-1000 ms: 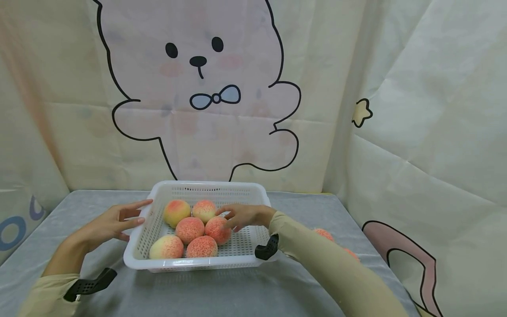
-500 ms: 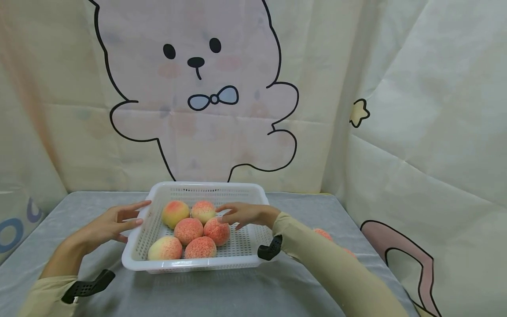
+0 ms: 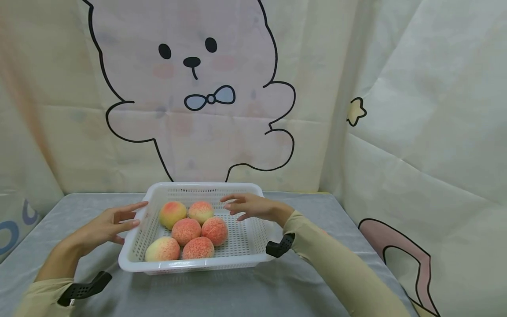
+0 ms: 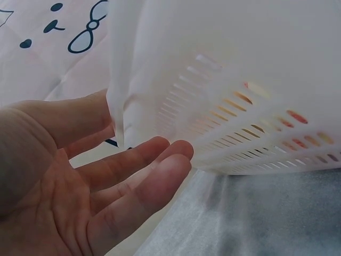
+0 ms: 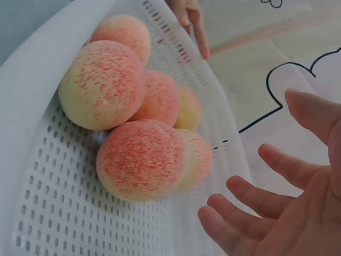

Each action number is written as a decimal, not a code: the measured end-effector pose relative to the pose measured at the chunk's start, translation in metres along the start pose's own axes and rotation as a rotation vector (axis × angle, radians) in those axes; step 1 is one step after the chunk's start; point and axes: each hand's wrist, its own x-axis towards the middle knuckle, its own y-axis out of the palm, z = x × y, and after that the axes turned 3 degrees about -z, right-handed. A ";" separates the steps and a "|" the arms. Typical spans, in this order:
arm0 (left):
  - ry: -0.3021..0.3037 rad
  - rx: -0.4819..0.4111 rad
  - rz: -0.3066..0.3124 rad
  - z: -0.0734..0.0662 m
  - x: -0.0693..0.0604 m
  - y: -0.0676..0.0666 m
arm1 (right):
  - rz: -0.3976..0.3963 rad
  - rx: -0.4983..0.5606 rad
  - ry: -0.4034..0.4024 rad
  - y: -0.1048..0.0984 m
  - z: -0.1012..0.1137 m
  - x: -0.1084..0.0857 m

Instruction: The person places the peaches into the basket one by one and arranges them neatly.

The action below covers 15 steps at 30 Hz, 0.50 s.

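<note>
A white perforated plastic basket (image 3: 237, 246) holds several red-and-yellow peaches, among them a speckled red peach (image 3: 214, 231) and a yellower peach (image 3: 173, 215). My left hand (image 3: 104, 226) is at the basket's left side, its fingertips touching the rim; in the left wrist view, relaxed fingers (image 4: 154, 184) lie against the outer wall. My right hand (image 3: 253, 205) hovers over the basket's back right part, fingers spread and holding nothing. The right wrist view shows that hand (image 5: 287, 213) apart from the nearest peach (image 5: 141, 160).
The basket stands on a table with a grey cloth (image 3: 198, 295). Behind it hangs a curtain (image 3: 309, 66) with a cartoon bear. Another curtain (image 3: 428, 110) borders the right side. Something orange-red shows slightly behind my right forearm (image 3: 340, 264).
My right hand has come away from the speckled red peach, moving up and to the right. The peaches lie as before in the basket. My left hand stays at the rim.
</note>
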 end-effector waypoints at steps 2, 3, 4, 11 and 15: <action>-0.002 -0.005 0.001 0.000 0.000 0.000 | -0.011 0.009 -0.015 -0.004 0.000 -0.003; -0.004 -0.009 0.003 0.000 0.000 0.000 | -0.017 0.012 -0.024 -0.006 0.000 -0.005; -0.007 -0.012 0.005 0.000 -0.001 0.000 | -0.025 0.016 -0.035 -0.008 -0.001 -0.007; -0.017 -0.014 0.007 0.002 0.000 -0.001 | -0.086 0.079 -0.100 -0.028 -0.006 -0.023; -0.013 -0.018 0.008 0.001 0.000 -0.001 | -0.120 0.132 -0.125 -0.041 -0.010 -0.034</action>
